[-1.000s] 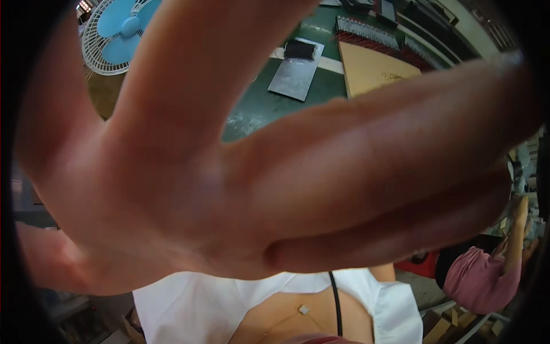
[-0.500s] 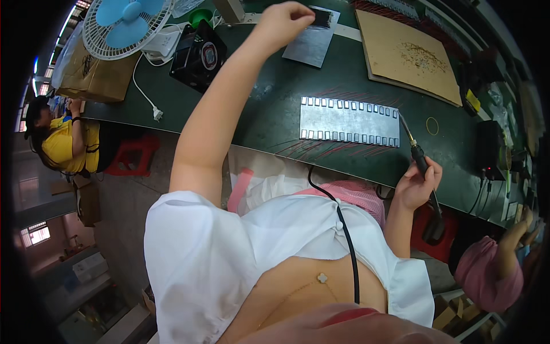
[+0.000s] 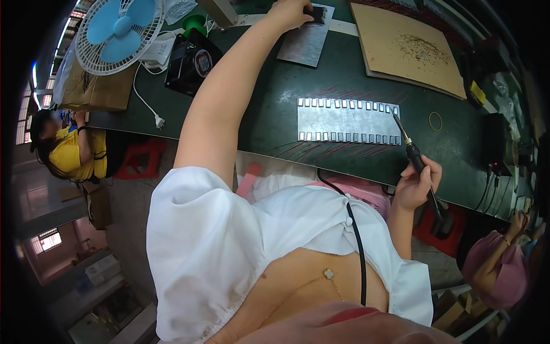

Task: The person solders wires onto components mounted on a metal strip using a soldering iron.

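My right hand point(image 3: 419, 182) is wrapped round the black handle of a soldering iron point(image 3: 412, 150). The iron's metal tip reaches the upper right corner of a flat silver metal plate point(image 3: 348, 121), where small dark rectangular parts line both long edges. Thin red wires point(image 3: 355, 92) stick out along those edges. Stretched far forward, my left hand point(image 3: 291, 14) has its fingers pinched together at a dark patch point(image 3: 316, 15) on a second metal sheet point(image 3: 302, 46). Anything between those fingertips is too small to make out.
A tan board point(image 3: 401, 51) with brownish bits lies at the back right. To the left are a blue-bladed fan point(image 3: 121, 26), a black device point(image 3: 192, 62), a cardboard box point(image 3: 97, 86) and a white plug point(image 3: 160, 122). A yellow rubber band point(image 3: 435, 121) lies right. Two people sit nearby.
My left hand has come down onto the dark patch on the far sheet. The iron's tip has shifted slightly left onto the plate's corner. The whole view has moved a little.
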Motion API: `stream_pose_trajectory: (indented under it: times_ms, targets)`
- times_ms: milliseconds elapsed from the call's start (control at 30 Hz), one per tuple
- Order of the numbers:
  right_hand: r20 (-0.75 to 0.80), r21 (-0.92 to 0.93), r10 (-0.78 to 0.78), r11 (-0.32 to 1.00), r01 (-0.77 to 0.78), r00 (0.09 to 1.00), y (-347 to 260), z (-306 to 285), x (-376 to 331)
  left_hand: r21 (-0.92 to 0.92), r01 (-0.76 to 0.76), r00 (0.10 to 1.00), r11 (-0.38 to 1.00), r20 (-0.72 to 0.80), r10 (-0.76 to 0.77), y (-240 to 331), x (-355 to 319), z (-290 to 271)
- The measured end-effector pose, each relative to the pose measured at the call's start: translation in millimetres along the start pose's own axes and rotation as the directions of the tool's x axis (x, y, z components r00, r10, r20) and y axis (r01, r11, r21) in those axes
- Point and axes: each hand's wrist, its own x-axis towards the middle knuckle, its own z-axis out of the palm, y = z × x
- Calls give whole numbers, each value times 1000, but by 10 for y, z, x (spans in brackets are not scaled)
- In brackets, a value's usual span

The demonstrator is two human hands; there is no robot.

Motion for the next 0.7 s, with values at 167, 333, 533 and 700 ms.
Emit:
stream_pose_trajectory:
  times_ms: [167, 333, 533, 700]
  targets:
    - [8, 0, 10, 1000, -10, 1000, 2, -10, 3, -16, 58, 994, 998, 90, -57, 36, 71, -27]
    - [19, 1, 9, 1000, -9, 1000, -10, -9, 7, 18, -18, 998, 1000, -58, 19, 37, 49, 31]
    - [29, -1, 8, 1000, -8, 1000, -11, -4, 20, -28, -48, 994, 998, -101, 45, -17, 129, -27]
    - [24, 4, 10, 1000, -10, 1000, -5, -10, 9, -296, 102, 992, 950, -38, -118, -162, 205, -23]
